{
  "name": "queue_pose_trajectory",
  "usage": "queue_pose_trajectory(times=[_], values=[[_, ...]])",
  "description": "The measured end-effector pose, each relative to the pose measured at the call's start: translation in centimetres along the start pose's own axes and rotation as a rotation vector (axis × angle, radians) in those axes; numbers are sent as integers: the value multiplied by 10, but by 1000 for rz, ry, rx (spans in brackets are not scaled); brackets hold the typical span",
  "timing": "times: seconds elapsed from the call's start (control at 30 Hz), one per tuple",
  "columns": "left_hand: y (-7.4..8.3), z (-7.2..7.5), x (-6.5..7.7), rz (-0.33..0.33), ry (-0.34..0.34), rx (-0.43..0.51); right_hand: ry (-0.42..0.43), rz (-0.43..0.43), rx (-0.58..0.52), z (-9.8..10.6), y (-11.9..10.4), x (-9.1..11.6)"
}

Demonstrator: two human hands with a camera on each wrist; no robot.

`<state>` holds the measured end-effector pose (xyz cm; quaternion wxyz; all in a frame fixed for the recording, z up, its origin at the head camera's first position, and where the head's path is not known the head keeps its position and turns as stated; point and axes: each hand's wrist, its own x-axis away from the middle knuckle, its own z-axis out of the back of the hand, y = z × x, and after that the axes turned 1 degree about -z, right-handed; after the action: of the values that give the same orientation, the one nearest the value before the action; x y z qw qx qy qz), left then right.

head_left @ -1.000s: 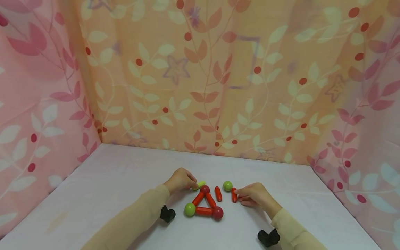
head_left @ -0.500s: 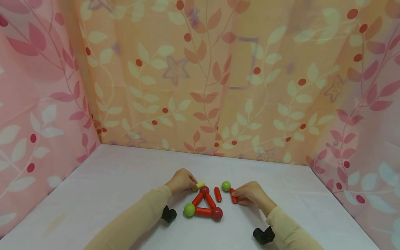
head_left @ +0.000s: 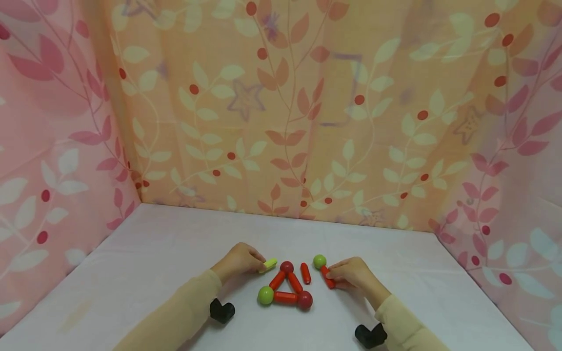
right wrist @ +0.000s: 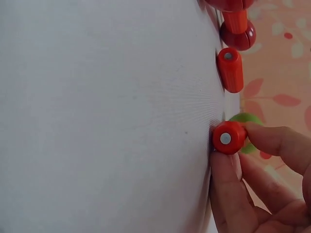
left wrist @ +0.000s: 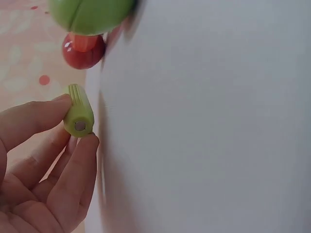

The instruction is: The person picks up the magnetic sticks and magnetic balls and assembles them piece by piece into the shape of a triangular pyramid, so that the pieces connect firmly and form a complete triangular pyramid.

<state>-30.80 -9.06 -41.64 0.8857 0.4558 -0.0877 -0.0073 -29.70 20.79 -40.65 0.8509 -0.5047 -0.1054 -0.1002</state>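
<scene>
My left hand (head_left: 240,261) pinches a yellow-green magnetic rod (left wrist: 77,109) between thumb and fingertips, left of the triangle's far corner. A grey magnet shows in the rod's near end. On the other side, my right hand (head_left: 354,274) pinches a red magnetic rod (right wrist: 229,135) with thumb and fingers. Its far end meets a green ball (head_left: 319,261), which it partly hides in the right wrist view. Between the hands lies a triangle of red rods (head_left: 286,298), joined by a far red ball (head_left: 287,267), a near red ball (head_left: 305,300) and a green ball (head_left: 265,295).
One loose red rod (head_left: 305,273) lies between the triangle and my right hand. Everything rests on a white-covered table (head_left: 184,229). Patterned cloth (head_left: 290,122) hangs behind and at both sides. A black wrist camera sits at each sleeve.
My left hand has drawn the yellow-green rod left, away from the triangle's far red ball. My right hand has tilted its red rod, and the far end now meets the green ball.
</scene>
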Motion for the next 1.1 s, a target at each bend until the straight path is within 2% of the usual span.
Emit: queue_pose_trajectory(times=[0.13,0.27,0.43,0.57,0.87,1.1], values=[[-4,6,5,7,4,53,15,2,23,-1,-1,2],[-4,9,9,19,8,66,16,0,28,-1,-2,4],[-5,9,11,22,18,91,4,1,48,0,-4,3],[-7,8,10,34,20,141,2,-1,110,1,-6,1],[-6,7,9,53,12,103,53,22,216,-7,-11,-11],[-6,6,9,59,12,105,44,16,213,-8,-14,-11]])
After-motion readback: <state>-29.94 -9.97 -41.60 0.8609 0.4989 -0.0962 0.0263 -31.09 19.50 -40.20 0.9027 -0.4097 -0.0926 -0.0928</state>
